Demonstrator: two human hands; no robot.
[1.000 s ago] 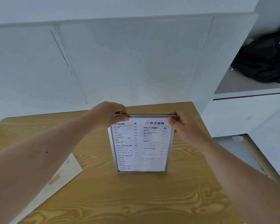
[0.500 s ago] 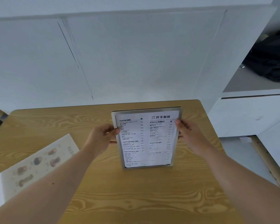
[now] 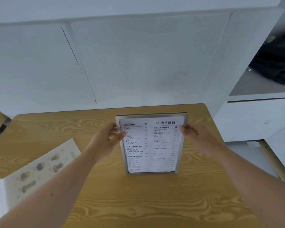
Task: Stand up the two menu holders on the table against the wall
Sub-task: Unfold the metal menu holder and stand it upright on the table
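A metal-framed menu holder [image 3: 150, 145] with a black-and-white drinks list stands upright on the wooden table [image 3: 138, 203], its bottom edge on the tabletop, a little in front of the white wall [image 3: 138, 63]. My left hand [image 3: 108, 139] grips its left edge near the top. My right hand [image 3: 192, 134] grips its right edge near the top. A second menu holder [image 3: 36, 171], printed with pictures of drinks, lies flat at the table's left side, partly under my left forearm.
The table's far edge meets the white wall. A white cabinet [image 3: 257, 119] stands to the right, with a black bag [image 3: 276, 61] on its shelf. A wooden beam [image 3: 276, 163] lies on the floor by the table's right side.
My hands slid from the frame's top corners down onto its side edges. The holder sits further back toward the wall. More of the flat menu shows at the left.
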